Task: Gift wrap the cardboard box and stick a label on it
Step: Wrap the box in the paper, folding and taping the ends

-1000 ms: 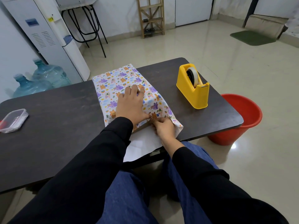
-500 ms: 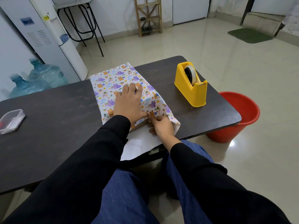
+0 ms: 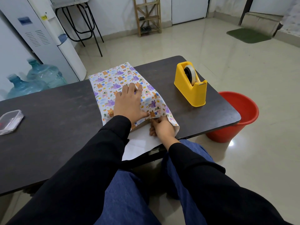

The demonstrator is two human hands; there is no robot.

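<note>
Pressing colourful animal-print wrapping paper [image 3: 113, 85] flat over the cardboard box at the middle of the dark wooden table [image 3: 56, 127].

Head view: the left hand [image 3: 128, 103] lies on top with fingers straight and spread flat; the box itself is hidden beneath the sheet. The right hand [image 3: 162, 129] sits at the near end under the raised flap, fingers curled, though I cannot tell whether they pinch the paper. Right of the parcel, a yellow plastic tape dispenser [image 3: 190, 93] carries a roll of tape [image 3: 190, 75]. A clear plastic lidded tub [image 3: 10, 121] at the left edge holds something red. A red plastic bucket [image 3: 235, 117] stands on the floor.
</note>
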